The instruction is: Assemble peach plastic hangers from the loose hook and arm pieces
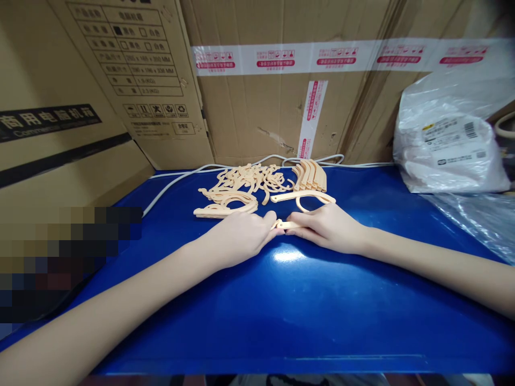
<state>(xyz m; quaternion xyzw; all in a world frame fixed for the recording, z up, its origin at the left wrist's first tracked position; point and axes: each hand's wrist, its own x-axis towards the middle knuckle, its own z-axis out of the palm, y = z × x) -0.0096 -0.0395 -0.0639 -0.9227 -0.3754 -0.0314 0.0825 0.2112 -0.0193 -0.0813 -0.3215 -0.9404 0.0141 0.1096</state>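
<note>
Head view: the left hand (246,236) and right hand (336,228) pinch a cream-coloured piece (288,225) between them, above the blue table (289,316).

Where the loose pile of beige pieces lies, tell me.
In the head view, the loose pile lies far back on the blue table, left of the neat stack, in front of the white cable.

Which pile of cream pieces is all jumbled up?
The heap of thin, curly pieces, pointing every way; the stack to its right and the front pile are neater.
</note>
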